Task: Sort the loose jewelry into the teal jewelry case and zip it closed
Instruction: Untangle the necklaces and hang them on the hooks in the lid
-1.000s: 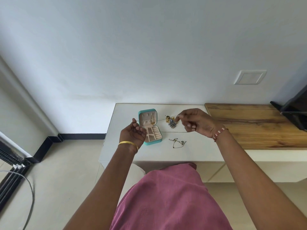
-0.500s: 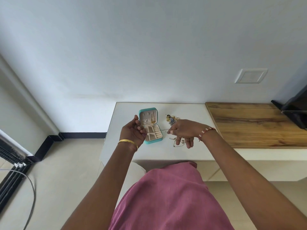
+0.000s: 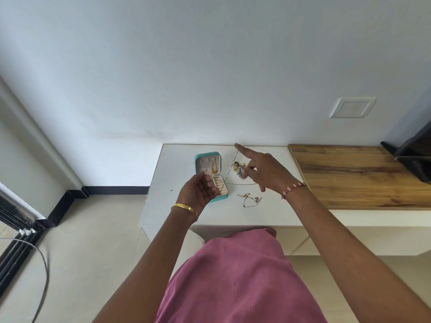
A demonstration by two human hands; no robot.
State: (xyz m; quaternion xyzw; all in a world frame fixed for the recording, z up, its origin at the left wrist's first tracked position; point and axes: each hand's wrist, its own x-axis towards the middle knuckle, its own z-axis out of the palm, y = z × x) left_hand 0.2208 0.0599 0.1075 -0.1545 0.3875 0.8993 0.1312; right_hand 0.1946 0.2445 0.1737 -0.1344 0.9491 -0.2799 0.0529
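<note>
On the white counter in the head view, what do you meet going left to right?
Teal jewelry case, open → left hand in front of it → heap of loose jewelry → right hand, forefinger stretched out → wooden top → dark object at the frame edge.

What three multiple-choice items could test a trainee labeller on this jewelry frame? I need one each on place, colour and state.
1. Where does the loose necklace lie?
A. inside the case
B. on the white table, right of the case
C. on the wooden top

2. What colour is the bangle on the left wrist?
A. gold
B. black
C. teal

3. How is the teal jewelry case?
A. zipped shut
B. open, lid raised
C. upside down

Key: 1 B, it rests on the white table beside the case; 2 A, it shines yellow; 3 B, its beige inside shows.
</note>
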